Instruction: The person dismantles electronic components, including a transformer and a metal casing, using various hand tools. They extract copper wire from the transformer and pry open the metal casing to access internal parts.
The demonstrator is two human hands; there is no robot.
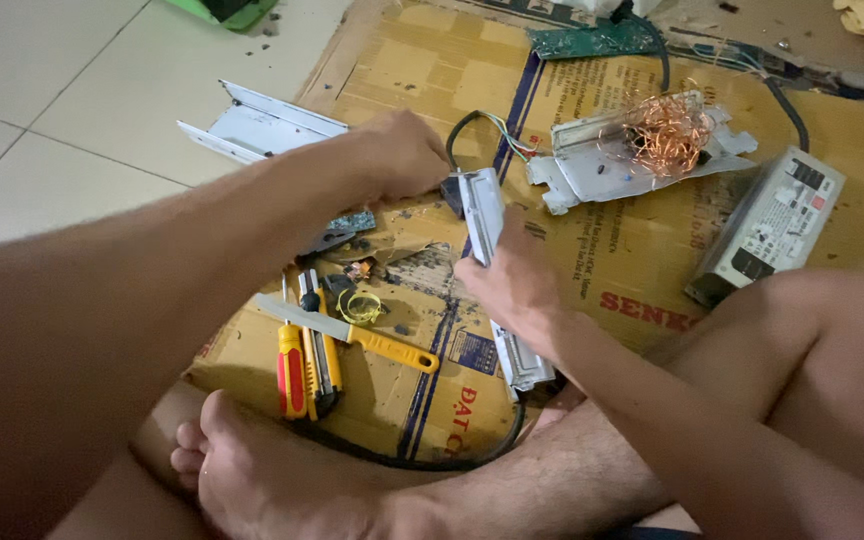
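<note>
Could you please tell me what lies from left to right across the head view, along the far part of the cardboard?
Bent metal channel → left hand → copper wire tangle → grey power supply box.

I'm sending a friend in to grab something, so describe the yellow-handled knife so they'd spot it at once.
Look at the flattened cardboard sheet on the floor, near its lower left corner by the bare foot. The knife lies there across a red-and-yellow screwdriver and a box cutter, the only tool with a bare flat steel blade.
</note>
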